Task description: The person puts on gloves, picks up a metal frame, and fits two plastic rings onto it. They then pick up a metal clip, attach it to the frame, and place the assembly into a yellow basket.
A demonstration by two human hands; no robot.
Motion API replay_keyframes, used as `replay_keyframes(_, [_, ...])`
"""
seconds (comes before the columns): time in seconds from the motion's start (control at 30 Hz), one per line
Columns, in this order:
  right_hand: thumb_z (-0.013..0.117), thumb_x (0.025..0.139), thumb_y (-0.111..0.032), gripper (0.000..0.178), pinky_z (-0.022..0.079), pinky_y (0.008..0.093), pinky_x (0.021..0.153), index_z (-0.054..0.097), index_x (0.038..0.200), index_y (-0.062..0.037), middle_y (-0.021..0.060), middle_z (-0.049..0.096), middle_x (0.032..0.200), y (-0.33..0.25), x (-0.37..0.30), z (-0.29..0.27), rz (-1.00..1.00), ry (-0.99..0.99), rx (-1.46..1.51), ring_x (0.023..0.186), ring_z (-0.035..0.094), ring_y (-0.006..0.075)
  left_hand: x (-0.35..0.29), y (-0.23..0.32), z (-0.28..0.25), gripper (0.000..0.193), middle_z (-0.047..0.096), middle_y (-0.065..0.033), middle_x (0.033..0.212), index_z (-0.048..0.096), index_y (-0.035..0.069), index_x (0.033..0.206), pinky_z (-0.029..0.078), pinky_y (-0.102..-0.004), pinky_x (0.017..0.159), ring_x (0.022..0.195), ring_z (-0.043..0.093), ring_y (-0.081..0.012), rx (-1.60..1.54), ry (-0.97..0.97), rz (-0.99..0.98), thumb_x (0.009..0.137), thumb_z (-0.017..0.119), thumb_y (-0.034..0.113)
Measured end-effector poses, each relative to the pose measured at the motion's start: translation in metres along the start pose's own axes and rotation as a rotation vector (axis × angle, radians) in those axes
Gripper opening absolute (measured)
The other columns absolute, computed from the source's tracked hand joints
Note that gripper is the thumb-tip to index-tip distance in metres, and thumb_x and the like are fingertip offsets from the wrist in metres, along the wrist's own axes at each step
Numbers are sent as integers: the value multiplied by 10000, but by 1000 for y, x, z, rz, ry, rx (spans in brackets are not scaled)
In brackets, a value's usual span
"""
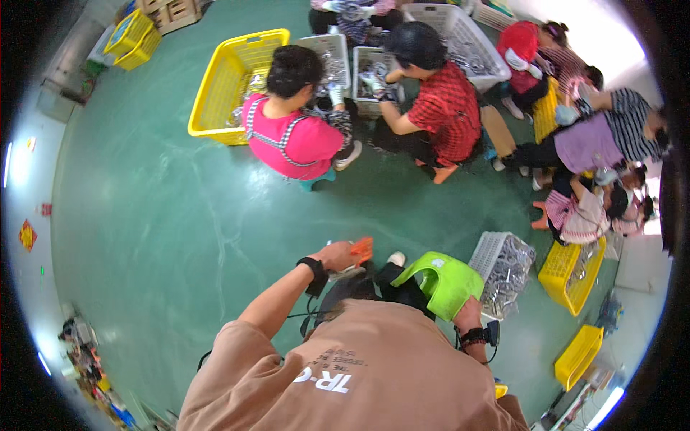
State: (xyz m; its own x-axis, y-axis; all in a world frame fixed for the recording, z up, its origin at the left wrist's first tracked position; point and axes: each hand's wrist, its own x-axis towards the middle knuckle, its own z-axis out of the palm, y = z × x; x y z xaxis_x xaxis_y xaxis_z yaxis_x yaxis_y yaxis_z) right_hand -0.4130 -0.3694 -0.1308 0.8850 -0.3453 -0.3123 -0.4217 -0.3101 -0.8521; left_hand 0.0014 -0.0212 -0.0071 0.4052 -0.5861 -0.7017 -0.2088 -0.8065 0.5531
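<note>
A bright green plastic stool (pixel 454 280) with an arched cutout hangs tilted at my right side. My right hand (pixel 469 314) grips its lower edge, the fingers partly hidden behind it. My left hand (pixel 336 256) reaches forward with its fingers closed on a small orange object (pixel 361 249), whose kind I cannot make out. Both of my wrists wear black bands with small devices and cables. Just beyond the stool, a white crate (pixel 489 251) full of shiny metal parts sits on the floor.
Two co-workers, in pink (pixel 296 136) and red check (pixel 447 108), sit low ahead beside crates of metal parts. A large yellow basket (pixel 205 93) stands at their left. More people sit along the right. Yellow crates (pixel 553 276) line the right side of the green floor (pixel 165 237).
</note>
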Motion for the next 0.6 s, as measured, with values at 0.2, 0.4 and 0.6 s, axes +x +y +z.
replay_keyframes(0.2, [428,1066,-339,397,486,512,1088,617,1323,-103,94,689,1322,-34,18,36,637,104,1237,1226,634,327,-6,-14,-2,430,732,-266,1036,768,78,1001,536,-503,875,1008,687,-452,42,3,-12,909,623,472])
replay_keyframes(0.4, [424,1106,-409,492,429,501,1153,535,1449,-74,114,620,1439,-66,70,34,661,292,1395,1295,591,330,-3,-5,-26,452,738,-268,914,802,127,942,560,-501,819,881,727,-413,77,-52,57,939,615,539])
replay_keyframes(0.6, [413,1116,-353,461,498,415,1079,557,1404,-23,128,663,1361,-137,35,48,390,246,-342,1212,646,308,76,-71,-14,700,711,-259,1187,645,41,1323,529,-493,892,1068,679,-427,197,-162,632,933,584,619])
